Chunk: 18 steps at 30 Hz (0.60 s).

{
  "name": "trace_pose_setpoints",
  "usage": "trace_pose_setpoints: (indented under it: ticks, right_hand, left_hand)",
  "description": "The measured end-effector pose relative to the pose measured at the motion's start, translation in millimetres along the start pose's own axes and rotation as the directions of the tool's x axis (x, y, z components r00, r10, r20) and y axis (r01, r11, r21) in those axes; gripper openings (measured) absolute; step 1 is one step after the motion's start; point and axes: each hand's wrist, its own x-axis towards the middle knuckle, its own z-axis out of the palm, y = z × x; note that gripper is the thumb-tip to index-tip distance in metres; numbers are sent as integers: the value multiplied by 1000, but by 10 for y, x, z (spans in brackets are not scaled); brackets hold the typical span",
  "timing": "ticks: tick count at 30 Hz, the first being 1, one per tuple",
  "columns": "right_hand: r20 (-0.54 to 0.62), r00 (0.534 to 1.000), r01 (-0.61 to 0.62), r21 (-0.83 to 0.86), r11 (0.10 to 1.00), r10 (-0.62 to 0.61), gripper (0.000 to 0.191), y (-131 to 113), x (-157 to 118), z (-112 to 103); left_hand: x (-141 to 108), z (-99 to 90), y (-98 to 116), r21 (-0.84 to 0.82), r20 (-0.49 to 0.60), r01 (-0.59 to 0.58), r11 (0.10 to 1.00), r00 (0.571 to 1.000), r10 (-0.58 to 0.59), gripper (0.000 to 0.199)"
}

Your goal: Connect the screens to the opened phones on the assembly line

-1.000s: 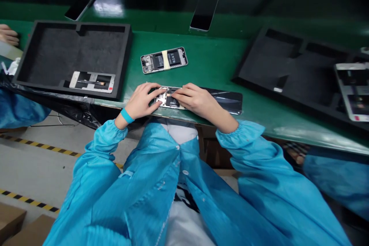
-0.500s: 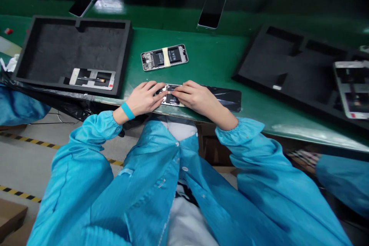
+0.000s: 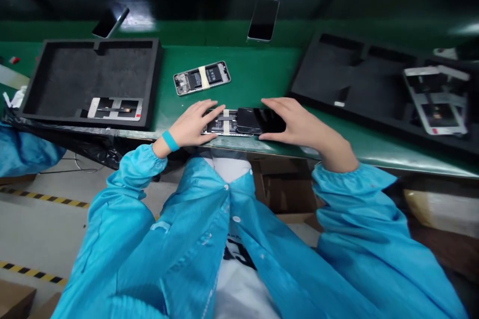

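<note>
In the head view, an opened phone with a pale strip across its inside lies at the table's front edge. My left hand is around its left end, thumb and fingers at opposite edges. A glossy black phone screen overlaps the phone's right part. My right hand grips the screen's right end between the thumb on the near edge and fingers on the far edge. Beyond them lies a second opened phone with a pale strip over its battery.
A black foam tray on the left holds a white screen part. Another black tray on the right carries white phone parts. Two dark-faced phones rest at the back of the green table.
My right hand has left the phone's inside and moved right to grip the black screen. The screen has shifted left, over part of the phone. My left fingers have spread around the phone's end.
</note>
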Motion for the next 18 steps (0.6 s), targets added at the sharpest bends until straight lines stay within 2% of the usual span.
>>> trace_pose_setpoints:
  ticks: [3, 6, 10, 13, 18]
  right_hand:
    - [29, 999, -29, 20, 999, 28, 102, 63, -110, 15]
    - [30, 998, -51, 46, 998, 49, 98, 46, -127, 43]
    - [14, 998, -64, 74, 995, 63, 97, 29, -128, 61]
    - [3, 998, -64, 94, 994, 64, 97, 48, -143, 73]
    - [-17, 999, -47, 145, 988, 50, 101, 111, -154, 112]
  left_hand:
    - [110, -2, 13, 6, 88, -9, 1000, 996, 9, 80]
    - [142, -34, 24, 24, 121, 25, 999, 992, -27, 89]
    - [115, -83, 57, 23, 127, 39, 999, 991, -41, 101]
    - [127, -106, 109, 18, 107, 17, 1000, 994, -19, 104]
    - [368, -42, 265, -29, 115, 24, 999, 993, -21, 110]
